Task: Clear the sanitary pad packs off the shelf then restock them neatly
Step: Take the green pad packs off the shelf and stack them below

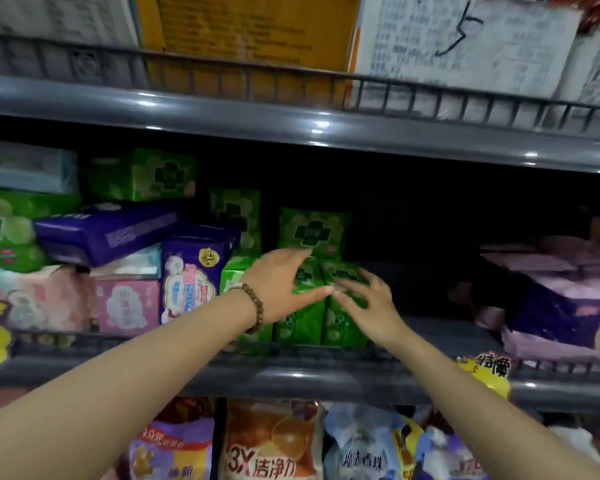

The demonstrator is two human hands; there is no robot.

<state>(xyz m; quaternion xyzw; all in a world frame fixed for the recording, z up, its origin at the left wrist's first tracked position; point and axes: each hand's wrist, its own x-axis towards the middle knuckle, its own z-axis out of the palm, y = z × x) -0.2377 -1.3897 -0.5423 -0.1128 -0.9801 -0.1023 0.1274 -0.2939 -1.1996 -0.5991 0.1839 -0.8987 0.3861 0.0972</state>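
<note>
green pad packs (305, 320): row at front of middle shelf (326, 375), standing on end, long axis vertical, faces toward aisle | left hand (281, 289): spread wide, straight fingers across row's top | right hand (368, 299): fingers splayed, touching rightmost pack | purple pack (194, 271): just left

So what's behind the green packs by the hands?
A rear green pack stands behind the front green packs, with a taller green pack to its left. Past them the shelf is too dark to see. The left hand covers the rear pack's bottom edge.
</note>
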